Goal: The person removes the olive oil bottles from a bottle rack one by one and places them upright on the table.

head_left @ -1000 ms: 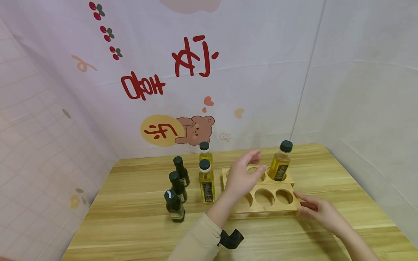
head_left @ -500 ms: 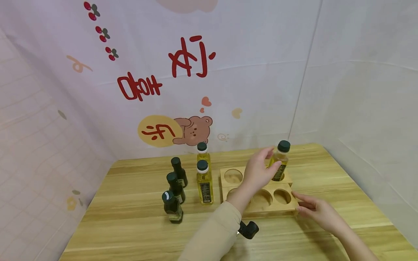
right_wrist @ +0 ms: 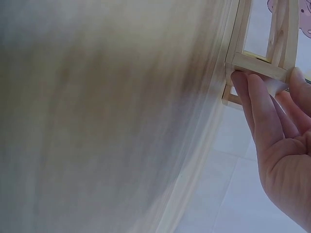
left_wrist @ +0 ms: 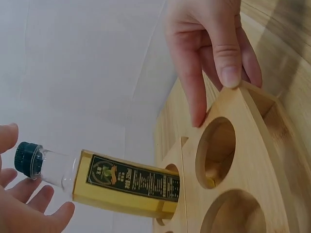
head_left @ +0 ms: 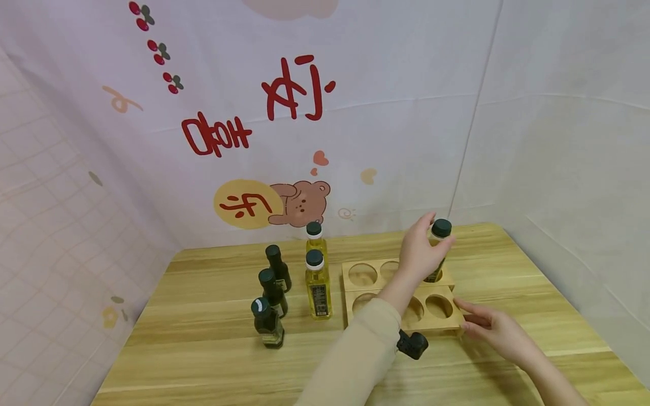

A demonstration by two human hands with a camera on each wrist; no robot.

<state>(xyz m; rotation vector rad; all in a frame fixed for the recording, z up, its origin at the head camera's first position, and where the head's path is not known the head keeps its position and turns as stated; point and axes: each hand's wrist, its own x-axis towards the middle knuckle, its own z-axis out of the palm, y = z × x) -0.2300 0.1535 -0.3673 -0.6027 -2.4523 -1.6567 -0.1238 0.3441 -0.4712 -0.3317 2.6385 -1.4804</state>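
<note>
A two-step wooden rack with round holes stands on the table. In the right hole of its back step leans a clear square bottle of yellow oil with a dark green cap, tilted. My left hand is at the neck and cap of this oil bottle. Its fingers are spread about the cap in the left wrist view, seemingly with a gap. At the rack's right front corner, my right hand grips the wood, its thumb on the corner and fingers along the side.
Left of the rack stand two more yellow oil bottles, one behind the other. Further left are three dark green bottles in a row. A patterned white cloth hangs behind the wooden table.
My left hand has moved right and forward, across the rack to the bottle's cap and neck. The right hand stays at the rack's corner.
</note>
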